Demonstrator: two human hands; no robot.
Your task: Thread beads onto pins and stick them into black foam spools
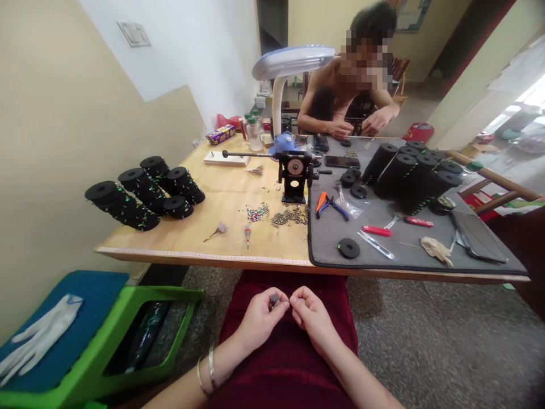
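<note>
Above a dark red cloth (289, 363) on my lap, both hands meet in front of the table edge. My left hand (260, 318) is closed around a small grey lump (275, 300), its thumb and finger pinched. The fingertips of my right hand (314, 318) are pinched together right against the left ones; whatever is between them is too small to make out. On the table ahead lie a grey tuft with a thin stem (219, 229), a small red-and-white piece (248, 237), coloured beads (258, 212) and small metal fittings (289, 216).
A black winding device (294, 176) with a long rod stands mid-table below a lamp (293, 61). Stacked black foam spools (140, 190) are at left, more (409, 170) at right. Pliers (332, 207) and scissors (377, 244) lie on a grey mat (327, 250). Another person sits opposite.
</note>
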